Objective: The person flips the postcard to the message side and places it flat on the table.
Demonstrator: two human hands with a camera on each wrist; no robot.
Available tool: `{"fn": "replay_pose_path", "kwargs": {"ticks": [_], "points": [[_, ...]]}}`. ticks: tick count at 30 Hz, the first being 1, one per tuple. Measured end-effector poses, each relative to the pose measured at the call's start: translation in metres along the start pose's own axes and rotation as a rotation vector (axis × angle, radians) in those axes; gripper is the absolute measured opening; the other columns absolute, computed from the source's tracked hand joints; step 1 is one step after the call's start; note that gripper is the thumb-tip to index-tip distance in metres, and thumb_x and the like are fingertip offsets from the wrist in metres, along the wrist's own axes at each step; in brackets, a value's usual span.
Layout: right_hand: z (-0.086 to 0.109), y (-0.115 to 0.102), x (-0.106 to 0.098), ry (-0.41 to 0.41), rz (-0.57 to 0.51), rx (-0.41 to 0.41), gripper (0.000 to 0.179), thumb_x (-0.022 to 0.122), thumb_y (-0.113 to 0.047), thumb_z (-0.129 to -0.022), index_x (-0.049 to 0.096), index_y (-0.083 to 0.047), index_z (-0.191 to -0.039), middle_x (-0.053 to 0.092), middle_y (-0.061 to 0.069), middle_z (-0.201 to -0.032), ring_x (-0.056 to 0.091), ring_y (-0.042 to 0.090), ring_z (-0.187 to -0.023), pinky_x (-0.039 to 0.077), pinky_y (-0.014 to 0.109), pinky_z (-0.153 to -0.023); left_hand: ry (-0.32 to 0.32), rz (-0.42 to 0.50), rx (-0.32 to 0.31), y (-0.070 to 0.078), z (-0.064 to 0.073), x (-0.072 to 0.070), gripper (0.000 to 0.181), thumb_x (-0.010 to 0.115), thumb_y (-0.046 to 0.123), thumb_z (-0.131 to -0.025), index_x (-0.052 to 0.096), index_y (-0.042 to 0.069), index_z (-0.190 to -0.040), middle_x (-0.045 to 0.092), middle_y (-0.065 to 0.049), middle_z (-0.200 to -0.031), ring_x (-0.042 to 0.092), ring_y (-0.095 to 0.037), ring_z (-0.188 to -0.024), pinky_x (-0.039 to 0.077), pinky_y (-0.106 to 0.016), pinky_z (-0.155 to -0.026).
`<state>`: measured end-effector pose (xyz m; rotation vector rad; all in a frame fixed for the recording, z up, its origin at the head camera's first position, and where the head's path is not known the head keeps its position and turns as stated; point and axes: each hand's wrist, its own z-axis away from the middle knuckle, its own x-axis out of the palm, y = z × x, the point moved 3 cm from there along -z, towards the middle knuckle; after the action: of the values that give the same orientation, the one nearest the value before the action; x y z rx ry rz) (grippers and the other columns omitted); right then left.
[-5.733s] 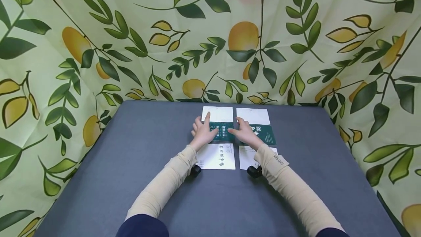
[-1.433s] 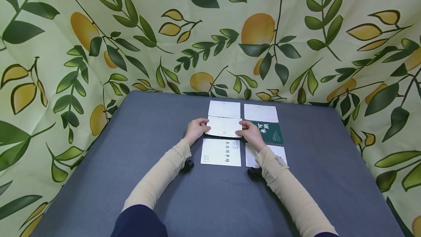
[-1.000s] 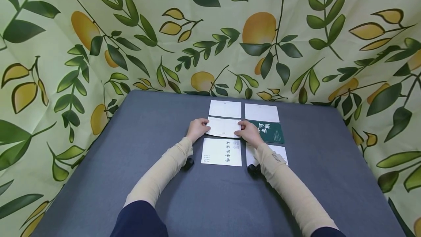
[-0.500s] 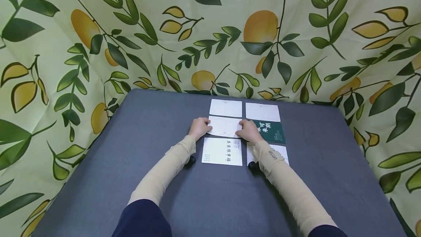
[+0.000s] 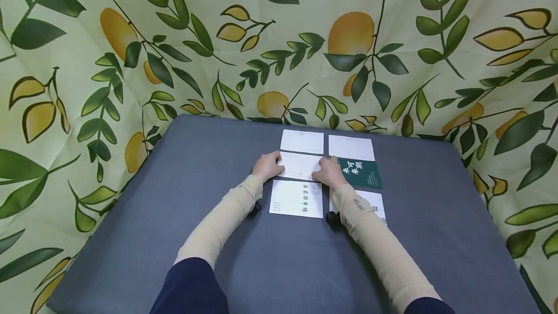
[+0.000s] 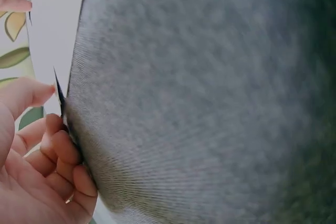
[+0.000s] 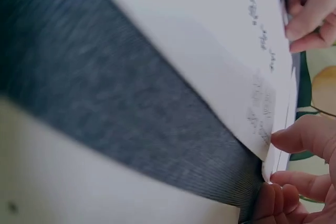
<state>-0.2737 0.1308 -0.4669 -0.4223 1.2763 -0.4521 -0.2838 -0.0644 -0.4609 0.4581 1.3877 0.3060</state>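
A postcard (image 5: 299, 165) lies white side up in the middle of the left column, held between both hands. My left hand (image 5: 268, 165) pinches its left end; the left wrist view has the thumb (image 6: 39, 92) on one side of the card's edge and curled fingers on the other. At the right end my right hand (image 5: 329, 171) grips a corner between thumb and forefinger, as the right wrist view shows. Nearest the right hand is a green postcard (image 5: 366, 174) with white lettering. In front lies a white postcard (image 5: 291, 199) with a line of black writing.
Two white postcards, back left (image 5: 302, 141) and back right (image 5: 352, 148), lie flat beyond the hands. The front-right postcard (image 5: 376, 201) is partly covered by the right forearm. Everything rests on a grey table (image 5: 279, 265), backed by a leaf-patterned curtain (image 5: 174, 62).
The middle-left postcard showed its green face 5.7 s ago and now shows white. Both hands moved from above it to its two ends. Over the last second they hardly move.
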Motion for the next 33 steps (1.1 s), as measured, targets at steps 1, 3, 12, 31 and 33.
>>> {"fn": "replay_pose_path", "kwargs": {"ticks": [1, 3, 12, 31, 33], "points": [[0.000, 0.001, 0.000, -0.002, -0.015, -0.002, 0.058, 0.063, -0.014, -0.078, 0.047, 0.010, -0.128, 0.037, 0.033, -0.130, 0.045, 0.042, -0.114, 0.040, 0.051, -0.100, 0.007, -0.012, 0.003, 0.000, 0.000, 0.000, 0.023, 0.063, 0.019, -0.085, 0.060, 0.009, -0.106, 0.068, -0.011, -0.092, 0.053, -0.019, -0.069, 0.039, -0.028, -0.061], [0.001, 0.002, 0.000, -0.013, -0.049, -0.006, 0.058, 0.062, -0.012, -0.078, 0.046, 0.010, -0.129, 0.037, 0.033, -0.131, 0.044, 0.041, -0.115, 0.038, 0.051, -0.102, 0.025, -0.043, 0.012, -0.001, -0.001, 0.001, 0.024, 0.063, 0.021, -0.085, 0.061, 0.010, -0.106, 0.069, -0.010, -0.090, 0.053, -0.019, -0.068, 0.040, -0.028, -0.059], [0.019, 0.013, -0.001, 0.020, -0.198, -0.036, 0.062, 0.054, -0.020, -0.088, 0.033, 0.005, -0.140, 0.050, 0.026, -0.119, 0.052, 0.030, -0.097, 0.049, 0.040, -0.081, 0.138, 0.033, 0.044, 0.004, 0.006, 0.002, 0.028, 0.061, 0.028, -0.088, 0.066, 0.007, -0.106, 0.068, -0.007, -0.080, 0.052, -0.015, -0.062, 0.036, -0.023, -0.053], [0.050, 0.084, -0.078, 0.139, -0.250, 0.085, 0.064, 0.051, -0.031, -0.094, 0.030, 0.007, -0.141, 0.045, 0.028, -0.119, 0.045, 0.037, -0.103, 0.042, 0.045, -0.082, -0.052, 0.468, 0.222, 0.098, 0.022, 0.039, 0.039, 0.052, 0.024, -0.094, 0.054, 0.001, -0.126, 0.058, -0.013, -0.113, 0.058, -0.023, -0.103, 0.047, -0.028, -0.086], [0.053, 0.093, -0.081, 0.112, -0.242, 0.105, 0.069, 0.049, -0.035, -0.094, 0.024, 0.008, -0.142, 0.038, 0.033, -0.130, 0.043, 0.043, -0.114, 0.041, 0.052, -0.091, -0.078, 0.463, 0.230, 0.104, 0.022, 0.042, 0.041, 0.050, 0.026, -0.095, 0.052, 0.001, -0.128, 0.058, -0.014, -0.117, 0.057, -0.023, -0.107, 0.047, -0.029, -0.089]]}}
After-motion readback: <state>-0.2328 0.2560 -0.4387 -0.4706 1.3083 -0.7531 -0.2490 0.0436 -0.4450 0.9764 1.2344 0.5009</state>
